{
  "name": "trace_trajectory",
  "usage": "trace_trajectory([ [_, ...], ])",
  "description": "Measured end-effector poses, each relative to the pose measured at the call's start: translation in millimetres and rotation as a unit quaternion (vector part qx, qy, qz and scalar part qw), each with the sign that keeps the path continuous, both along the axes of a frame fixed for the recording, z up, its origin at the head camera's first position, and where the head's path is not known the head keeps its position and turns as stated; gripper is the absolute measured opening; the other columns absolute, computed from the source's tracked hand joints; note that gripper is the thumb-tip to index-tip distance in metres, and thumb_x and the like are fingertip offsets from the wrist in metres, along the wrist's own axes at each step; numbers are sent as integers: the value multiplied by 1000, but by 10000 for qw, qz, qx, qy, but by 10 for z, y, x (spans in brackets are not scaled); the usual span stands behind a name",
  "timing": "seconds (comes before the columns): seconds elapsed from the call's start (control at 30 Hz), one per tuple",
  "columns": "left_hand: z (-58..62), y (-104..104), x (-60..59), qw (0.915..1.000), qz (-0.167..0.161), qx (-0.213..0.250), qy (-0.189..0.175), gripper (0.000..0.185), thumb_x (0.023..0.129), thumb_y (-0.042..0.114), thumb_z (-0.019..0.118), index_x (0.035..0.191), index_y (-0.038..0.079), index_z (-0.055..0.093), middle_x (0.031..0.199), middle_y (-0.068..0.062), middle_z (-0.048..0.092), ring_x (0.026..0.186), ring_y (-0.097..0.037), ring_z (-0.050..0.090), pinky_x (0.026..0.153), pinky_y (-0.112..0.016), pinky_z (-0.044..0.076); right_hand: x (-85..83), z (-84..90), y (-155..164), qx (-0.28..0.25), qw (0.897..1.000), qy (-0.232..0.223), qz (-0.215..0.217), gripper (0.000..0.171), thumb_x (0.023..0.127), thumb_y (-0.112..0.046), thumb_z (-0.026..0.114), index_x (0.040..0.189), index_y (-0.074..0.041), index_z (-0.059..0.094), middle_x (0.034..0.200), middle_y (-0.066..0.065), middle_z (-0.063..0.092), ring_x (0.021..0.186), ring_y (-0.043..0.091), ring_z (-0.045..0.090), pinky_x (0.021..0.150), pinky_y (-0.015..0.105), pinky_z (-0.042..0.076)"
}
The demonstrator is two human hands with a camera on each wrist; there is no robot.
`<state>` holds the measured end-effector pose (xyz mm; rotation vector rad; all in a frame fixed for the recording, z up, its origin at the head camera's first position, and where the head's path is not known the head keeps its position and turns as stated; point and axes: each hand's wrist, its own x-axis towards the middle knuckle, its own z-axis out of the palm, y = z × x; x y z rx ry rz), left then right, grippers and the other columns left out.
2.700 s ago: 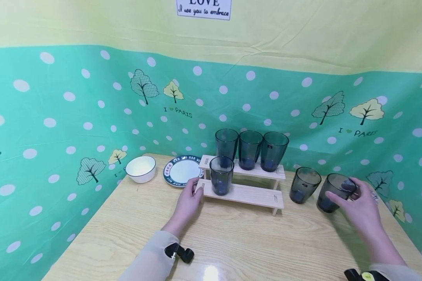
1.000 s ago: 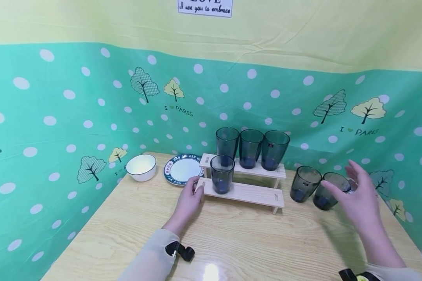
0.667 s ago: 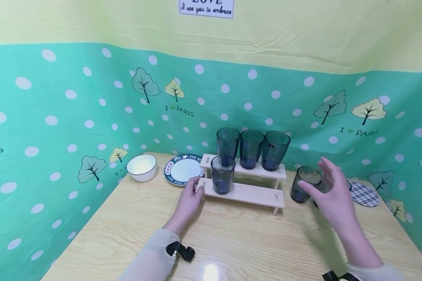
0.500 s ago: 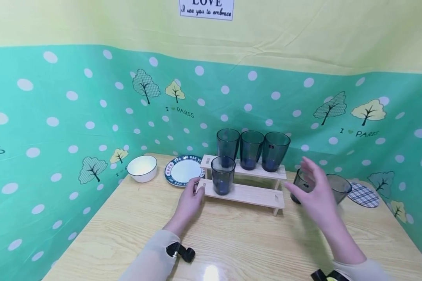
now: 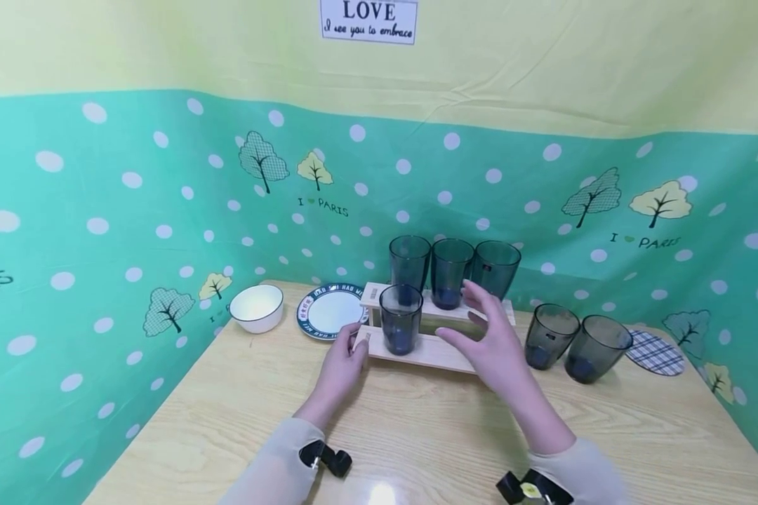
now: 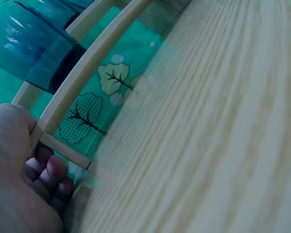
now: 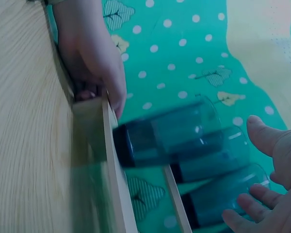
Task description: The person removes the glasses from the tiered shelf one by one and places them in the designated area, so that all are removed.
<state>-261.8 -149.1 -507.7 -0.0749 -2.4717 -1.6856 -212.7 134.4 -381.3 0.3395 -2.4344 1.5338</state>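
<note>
A two-tier wooden rack (image 5: 439,354) stands on the table. Three dark tinted glasses (image 5: 450,272) stand on its upper tier and one glass (image 5: 400,324) on the left of its lower tier. My left hand (image 5: 347,354) grips the rack's left end; in the left wrist view its fingers (image 6: 48,172) curl under the end bar of the rack (image 6: 82,73). My right hand (image 5: 483,337) hovers open over the lower tier, just right of the lower glass, holding nothing. The right wrist view shows its spread fingers (image 7: 274,145) near the glasses (image 7: 169,138).
Two more tinted glasses (image 5: 548,335) (image 5: 596,347) stand on the table right of the rack, with a plaid coaster (image 5: 655,351) beyond them. A white bowl (image 5: 256,306) and a blue-rimmed plate (image 5: 327,311) sit at the back left. Green dotted cloth walls in the table (image 5: 417,435).
My right hand let go of the rightmost glass on the table and swept left, open, to the front of the rack. The left hand stayed on the rack's end.
</note>
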Motion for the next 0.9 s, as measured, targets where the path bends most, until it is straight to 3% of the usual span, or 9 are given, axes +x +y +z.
trace_trajectory([
  [0.43,-4,0,21,10000,-1,65,11,50,112,20,60,159,6,51,93,-4,60,82,-19,60,80,-39,53,-175,-219,-505,-419,9985,-202,283,96,92,-25,94,170,-18,40,163,9,48,149,29,50,122,48,43],
  [0.7,20,9,29,10000,58,1,46,49,112,21,61,158,7,52,97,-4,62,86,-18,62,85,-39,53,-226,-302,-684,-247,9993,-287,-74,99,90,-32,95,171,-22,38,162,7,48,145,29,52,119,52,46],
  [0.9,14,-2,17,10000,-16,46,30,51,113,22,59,160,6,50,101,-5,63,89,-18,62,87,-41,54,-246,-361,-786,-538,9981,-211,-206,98,91,-26,94,171,-20,38,161,11,48,143,30,54,118,46,48],
])
